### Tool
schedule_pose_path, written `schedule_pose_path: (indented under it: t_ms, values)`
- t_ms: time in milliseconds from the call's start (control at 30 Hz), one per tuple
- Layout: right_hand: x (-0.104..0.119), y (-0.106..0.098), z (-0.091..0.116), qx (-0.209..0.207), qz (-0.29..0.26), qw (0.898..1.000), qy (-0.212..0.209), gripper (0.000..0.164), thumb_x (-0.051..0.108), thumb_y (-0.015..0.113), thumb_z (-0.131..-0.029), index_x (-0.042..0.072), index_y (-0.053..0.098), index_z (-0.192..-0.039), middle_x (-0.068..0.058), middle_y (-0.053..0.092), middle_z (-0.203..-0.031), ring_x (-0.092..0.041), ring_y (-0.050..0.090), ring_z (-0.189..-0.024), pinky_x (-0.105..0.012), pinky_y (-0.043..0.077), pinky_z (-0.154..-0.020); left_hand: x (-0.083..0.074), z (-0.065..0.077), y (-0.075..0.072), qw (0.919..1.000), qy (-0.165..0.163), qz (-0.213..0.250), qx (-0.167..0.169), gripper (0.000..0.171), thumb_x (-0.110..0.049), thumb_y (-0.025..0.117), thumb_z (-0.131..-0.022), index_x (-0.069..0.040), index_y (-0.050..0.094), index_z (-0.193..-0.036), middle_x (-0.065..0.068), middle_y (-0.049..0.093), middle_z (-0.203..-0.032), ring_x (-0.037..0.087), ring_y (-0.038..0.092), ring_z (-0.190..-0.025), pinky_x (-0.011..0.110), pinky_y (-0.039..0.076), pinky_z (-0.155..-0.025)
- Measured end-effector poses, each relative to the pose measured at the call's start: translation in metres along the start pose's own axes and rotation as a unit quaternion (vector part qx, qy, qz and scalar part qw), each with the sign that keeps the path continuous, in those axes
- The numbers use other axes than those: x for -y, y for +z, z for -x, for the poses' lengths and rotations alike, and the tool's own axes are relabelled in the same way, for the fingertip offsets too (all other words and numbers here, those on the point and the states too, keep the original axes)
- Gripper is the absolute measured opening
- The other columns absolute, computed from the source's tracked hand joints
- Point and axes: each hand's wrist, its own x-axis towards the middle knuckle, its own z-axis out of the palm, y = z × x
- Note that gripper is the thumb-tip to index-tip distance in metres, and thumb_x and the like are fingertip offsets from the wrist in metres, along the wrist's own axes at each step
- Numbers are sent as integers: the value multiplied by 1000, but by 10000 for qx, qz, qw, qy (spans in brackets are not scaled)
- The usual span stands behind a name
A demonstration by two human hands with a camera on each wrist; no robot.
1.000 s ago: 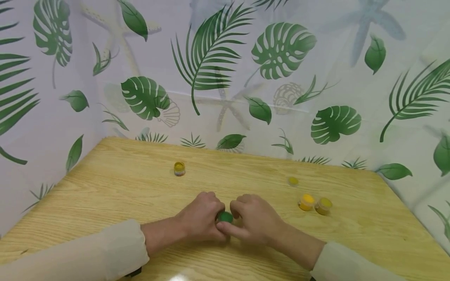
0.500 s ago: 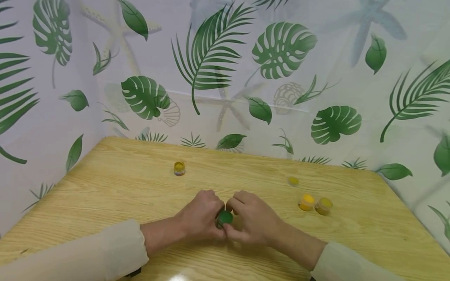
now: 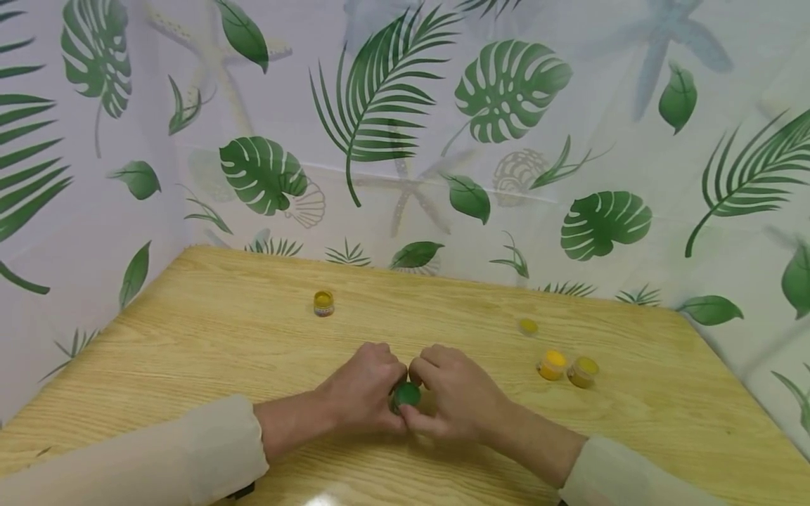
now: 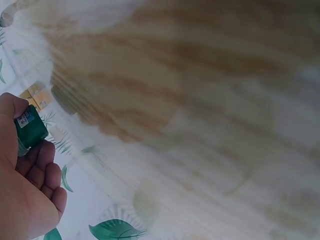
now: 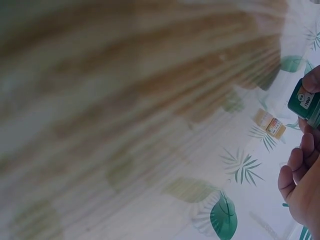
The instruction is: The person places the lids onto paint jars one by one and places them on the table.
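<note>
L hand (image 3: 363, 393) & R hand (image 3: 465, 397) both hold the green pot (image 3: 407, 395) betw. them, nr. the front of the bench (image 3: 209, 337), green top showing; each grip is clamped on it, thumb & fingers curled round. Wrist views show a label on its side; can't tell if its base touches the bench. Back & to the L stands a yellow pot (image 3: 323, 305), upright, well apart from the rest. Over R, an orange-yellow pot (image 3: 553, 365) & an olive pot (image 3: 583, 372) sit just beside each other, w/ a flat yellow disc (image 3: 528, 326) nr., a bit further back. Pale sleeves (image 3: 221, 443) end short of the wrists. Behind the bench hangs a white backdrop (image 3: 430, 154) w/ green leaf & starfish print
</note>
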Motion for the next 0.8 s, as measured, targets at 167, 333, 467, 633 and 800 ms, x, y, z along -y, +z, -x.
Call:
schedule_pose_path:
  t_ms: [167, 333, 467, 633, 800]
  values:
    - [0, 0, 1, 14, 13, 10000, 8, 23, 37, 69, -78, 17, 59, -83, 6, 54, -78, -7, 46, -72, -23, 43, -66, -1, -1, 1, 9999, 115, -25, 57, 26, -30, 79, -66, -18, 56, -61, -14, 43, -54, 0, 32, -54, 16, 30, -60]
    - [0, 1, 1, 17, -117, 9999, 29, 24, 39, 70, -80, 19, 56, -76, 10, 49, -72, -4, 43, -68, -21, 40, -64, -1, -1, 1, 9996, 239, 103, 100, 24, -31, 80, -67, -18, 60, -66, -15, 47, -55, -1, 34, -55, 15, 30, -61]
    - [1, 1, 0, 43, -269, 9996, 100, 35, 39, 71, -81, 21, 46, -66, 14, 37, -63, -1, 34, -61, -19, 33, -61, 2, 0, 1, 9991, 395, 161, 88, 29, -34, 82, -66, -17, 59, -67, -14, 47, -56, 0, 35, -57, 15, 30, -62]
    - [1, 1, -1, 139, -202, 9992, 313, 51, 50, 65, -89, 22, 38, -57, 14, 28, -55, 0, 24, -51, -20, 28, -57, 3, 0, 2, 9987, 500, 8, -98, 32, -35, 79, -66, -19, 52, -60, -14, 42, -54, 0, 33, -55, 15, 28, -60]
    - [0, -1, 1, 123, -94, 9982, 572, 33, 49, 62, -88, 19, 60, -76, 10, 50, -68, -3, 43, -62, -23, 38, -62, 3, 1, 4, 9994, 243, 25, -262, 28, -33, 77, -69, -18, 54, -63, -14, 45, -56, 0, 35, -55, 18, 34, -63]
